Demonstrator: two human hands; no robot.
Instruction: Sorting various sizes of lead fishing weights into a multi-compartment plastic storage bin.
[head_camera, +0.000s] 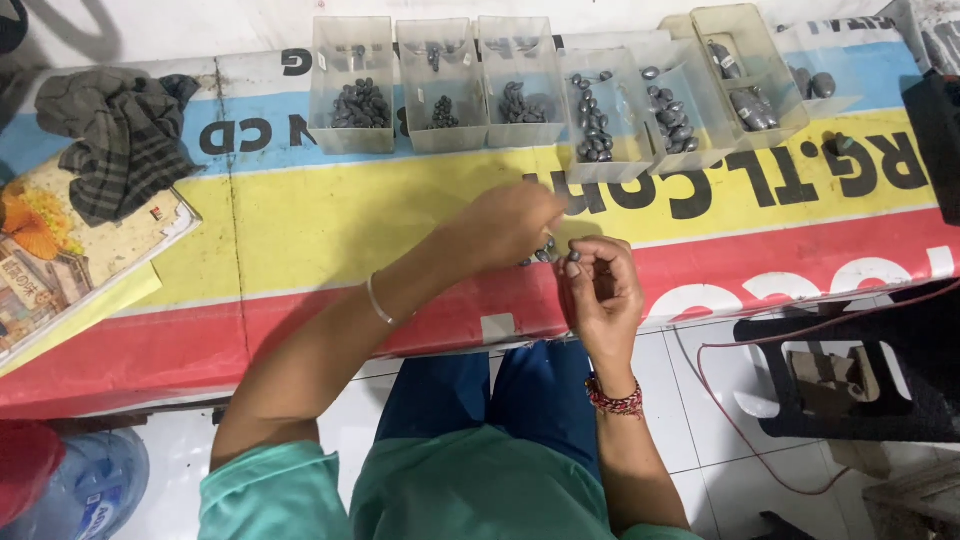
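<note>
Banner-covered table (330, 215), left hand (510, 225) pinching weights (540, 253), right hand (600, 290) fingertip-holding one weight (574, 256)

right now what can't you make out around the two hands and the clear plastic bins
- Head view: small grey metal pieces on the table, mostly hidden under the left hand.
- Right hand: one grey piece at its fingertips, too small to identify.
- Rightmost clear plastic bin: cut off by the frame edge.

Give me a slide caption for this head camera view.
Right hand pinches a small grey weight while left hand reaches loose weights below clear sorting bins.
</note>
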